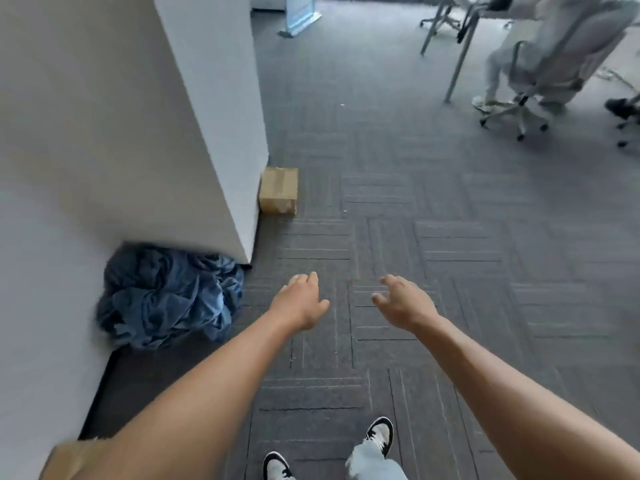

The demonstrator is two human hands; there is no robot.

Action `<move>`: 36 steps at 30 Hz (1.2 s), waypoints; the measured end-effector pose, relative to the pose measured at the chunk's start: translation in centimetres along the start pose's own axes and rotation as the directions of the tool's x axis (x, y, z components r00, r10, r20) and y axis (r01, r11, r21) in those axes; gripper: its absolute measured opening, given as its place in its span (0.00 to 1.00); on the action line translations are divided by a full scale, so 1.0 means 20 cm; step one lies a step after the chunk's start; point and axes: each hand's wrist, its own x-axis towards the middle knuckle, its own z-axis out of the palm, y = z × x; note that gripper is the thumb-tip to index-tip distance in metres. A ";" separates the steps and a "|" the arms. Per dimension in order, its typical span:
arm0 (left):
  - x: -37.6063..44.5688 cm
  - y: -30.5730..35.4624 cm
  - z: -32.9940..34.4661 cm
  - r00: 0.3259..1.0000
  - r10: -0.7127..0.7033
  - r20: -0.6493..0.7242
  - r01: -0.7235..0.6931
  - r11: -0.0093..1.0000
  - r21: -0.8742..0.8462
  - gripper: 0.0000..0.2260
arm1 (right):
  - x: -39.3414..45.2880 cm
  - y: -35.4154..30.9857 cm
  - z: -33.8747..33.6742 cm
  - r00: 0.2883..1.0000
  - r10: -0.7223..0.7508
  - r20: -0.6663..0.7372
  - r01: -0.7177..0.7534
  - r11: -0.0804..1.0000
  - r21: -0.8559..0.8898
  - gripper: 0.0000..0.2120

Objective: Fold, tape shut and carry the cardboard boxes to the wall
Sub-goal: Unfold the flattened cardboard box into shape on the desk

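Standing against the base of the white wall (131, 109), across grey carpeted floor (433, 244): a taped cardboard box (278, 190), apparently parked there as delivered. Heaped in the near corner, a blue cloth (166, 299). Reaching forward above the carpet, left hand (300, 301) and right hand (403, 301), each grip loosely apart, holding nothing, likely freed for fetching another box.

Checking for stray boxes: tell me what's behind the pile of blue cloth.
Behind the blue cloth stands the white wall, the pile tucked into its corner on the carpet. Whatever lies beneath or inside the folds is covered. A taped cardboard box sits farther along the wall.
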 end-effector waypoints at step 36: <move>1.34 5.37 1.36 0.223 0.734 0.642 -0.975 0.154 0.162 0.34 | -0.78 4.47 -1.22 0.205 0.976 0.076 -0.794 0.120 0.595 0.24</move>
